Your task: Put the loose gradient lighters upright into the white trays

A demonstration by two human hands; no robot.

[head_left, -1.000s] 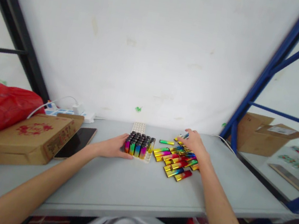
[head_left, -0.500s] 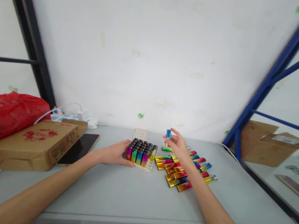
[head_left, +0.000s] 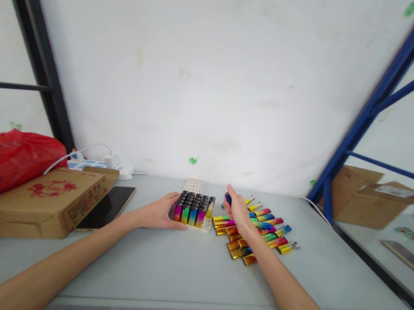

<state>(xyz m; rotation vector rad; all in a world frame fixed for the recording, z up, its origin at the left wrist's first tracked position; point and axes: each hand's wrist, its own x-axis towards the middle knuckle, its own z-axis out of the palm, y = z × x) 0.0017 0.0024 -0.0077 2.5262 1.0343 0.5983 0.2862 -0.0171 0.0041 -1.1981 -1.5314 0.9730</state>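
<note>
One lighter (head_left: 227, 198), probably light, rigid and slick, best held by its sides, is pinched in the right hand (head_left: 237, 209) near the pile (head_left: 274, 222). The left hand (head_left: 160, 211), broadly curled, holds the tray (head_left: 205, 226).

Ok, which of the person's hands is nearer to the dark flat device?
Left. The left hand is right of the dark flat device, against the white tray; the right hand is farther right, past the tray, by the colourful pieces.
</note>
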